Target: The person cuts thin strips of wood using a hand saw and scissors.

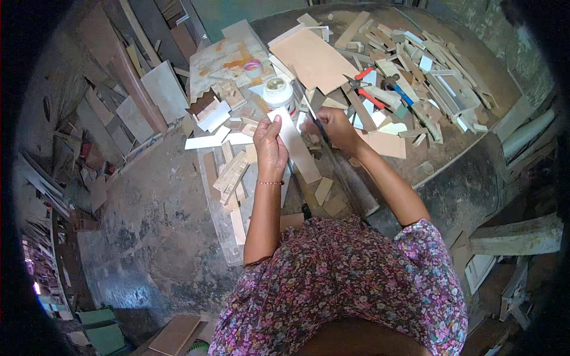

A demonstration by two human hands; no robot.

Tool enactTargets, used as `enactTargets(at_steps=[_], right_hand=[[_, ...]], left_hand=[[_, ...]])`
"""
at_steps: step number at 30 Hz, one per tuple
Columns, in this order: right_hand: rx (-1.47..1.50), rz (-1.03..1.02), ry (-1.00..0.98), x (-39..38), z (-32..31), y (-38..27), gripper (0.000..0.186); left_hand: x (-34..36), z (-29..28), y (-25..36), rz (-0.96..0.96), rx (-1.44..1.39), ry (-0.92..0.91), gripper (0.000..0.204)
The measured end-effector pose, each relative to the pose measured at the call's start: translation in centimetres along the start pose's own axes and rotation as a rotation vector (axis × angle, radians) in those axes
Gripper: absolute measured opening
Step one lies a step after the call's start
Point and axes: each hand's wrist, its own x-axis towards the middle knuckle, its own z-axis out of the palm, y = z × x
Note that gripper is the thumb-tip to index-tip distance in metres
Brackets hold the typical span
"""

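A long, flat, pale strip [297, 151] is in front of the person, tilted so its top end leans to the left. The left hand [270, 142] is closed on it near the top, with the thumb lying on the flat side. A thin beaded band [270, 183] goes around the left wrist. The right hand [335, 126] is closed around a thin, dark tool [320, 126], just to the right of the strip; I can't tell what kind of tool it is. Just behind the top of the strip stands a white round jar [278, 92] with its top open. A pink roll [252, 64] sits near the jar, on its far left side. Little wood blocks [231, 175] lie in a pile to the left of the left arm. Farther back is a big tan board [312, 59]. To its right are pliers with red handles [371, 98], a hammer with a blue handle [403, 94], and a big messy heap of wood bits [415, 62].
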Motion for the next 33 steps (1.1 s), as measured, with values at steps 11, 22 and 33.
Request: enactTargets(at_steps=[11, 22, 33], right_hand=[[0.243, 0.097, 0.089, 2.6, 1.7, -2.1, 0.028], [0.283, 0.064, 0.089, 2.8, 1.6, -2.4, 0.025], [-0.236, -0.027, 0.231, 2.7, 1.8, -1.7, 0.023]], left_hand=[[0.2, 0.2, -0.1, 0.053, 0.066, 0.004, 0.011], [0.9, 0.0, 0.0, 0.009, 0.012, -0.039, 0.015], [1.2, -0.9, -0.9, 0.064, 0.186, 0.042, 0.008]])
